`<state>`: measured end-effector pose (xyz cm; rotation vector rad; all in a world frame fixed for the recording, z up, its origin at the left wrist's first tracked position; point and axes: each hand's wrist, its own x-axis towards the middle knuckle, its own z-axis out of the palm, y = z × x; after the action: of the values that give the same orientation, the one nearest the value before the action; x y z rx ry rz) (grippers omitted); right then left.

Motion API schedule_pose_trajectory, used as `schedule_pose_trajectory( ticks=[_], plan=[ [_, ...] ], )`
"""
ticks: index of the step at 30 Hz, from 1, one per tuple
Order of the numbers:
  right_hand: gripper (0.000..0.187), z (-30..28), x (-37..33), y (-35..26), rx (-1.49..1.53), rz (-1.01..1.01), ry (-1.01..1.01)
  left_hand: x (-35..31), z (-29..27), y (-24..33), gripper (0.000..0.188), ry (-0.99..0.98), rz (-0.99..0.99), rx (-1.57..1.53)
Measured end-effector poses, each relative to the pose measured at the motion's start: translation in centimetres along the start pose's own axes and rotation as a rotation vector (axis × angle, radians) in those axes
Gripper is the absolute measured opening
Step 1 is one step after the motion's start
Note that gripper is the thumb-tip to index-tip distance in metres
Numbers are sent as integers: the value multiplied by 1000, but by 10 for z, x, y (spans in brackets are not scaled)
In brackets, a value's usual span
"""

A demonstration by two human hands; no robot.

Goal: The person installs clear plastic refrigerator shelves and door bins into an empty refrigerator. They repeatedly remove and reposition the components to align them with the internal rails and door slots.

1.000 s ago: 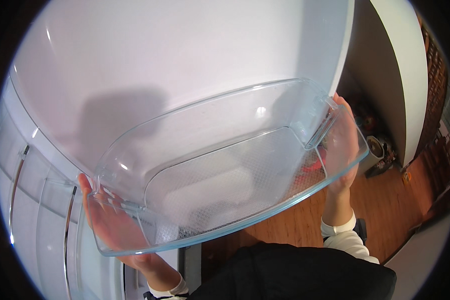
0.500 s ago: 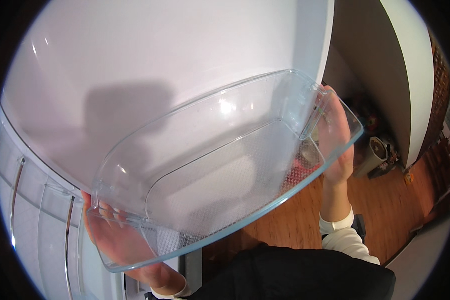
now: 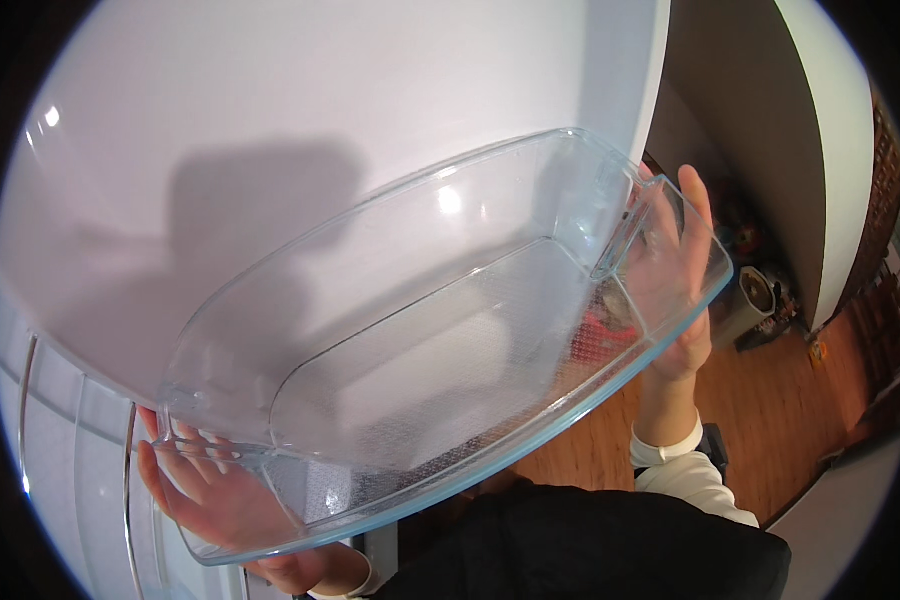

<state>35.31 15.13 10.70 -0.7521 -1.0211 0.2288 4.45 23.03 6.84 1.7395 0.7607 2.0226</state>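
A clear plastic fridge door bin [image 3: 440, 365] with a bluish rim spans the middle of the view, tilted so its right end sits higher. My left hand [image 3: 220, 500] grips its lower left end, fingers showing through the clear wall. At the upper right end my right hand [image 3: 682, 265] holds it too, with one finger lifted away above the rim. The bin looks empty. Behind it is the smooth white inner panel of a fridge door [image 3: 450, 80], on which a shadow falls. Whether the bin touches the panel I cannot tell.
Fridge shelves with shiny metal trim [image 3: 130, 490] stand at the left. Wooden floor [image 3: 770, 420] lies below on the right, where a pale bin-like container [image 3: 748, 310] stands among dark clutter. A curved white panel edge [image 3: 840, 150] rises at the far right.
The door bin has shifted slightly, its left end going down and left. Fingers of both hands have spread more, and one right finger now stands up past the rim.
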Motion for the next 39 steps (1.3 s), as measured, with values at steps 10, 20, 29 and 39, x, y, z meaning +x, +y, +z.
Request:
schedule_pose_trajectory(
  ticks=[10, 20, 29, 39],
  plan=[
    [108, -22, -1, 14, -52, -126, -90, 6, 14, 13, 119, 58, -66, 42],
    [106, -3, -47, -6, -198, -172, 10, 9, -12, 42, 114, 2, -171, -157],
    [102, -20, -43, -14, -216, -187, -115, 21, -23, 36, 120, -126, -169, -90],
    [101, -42, -42, 8, -131, -226, -44, 21, -5, 34, 129, 2, -235, -145]
  ],
)
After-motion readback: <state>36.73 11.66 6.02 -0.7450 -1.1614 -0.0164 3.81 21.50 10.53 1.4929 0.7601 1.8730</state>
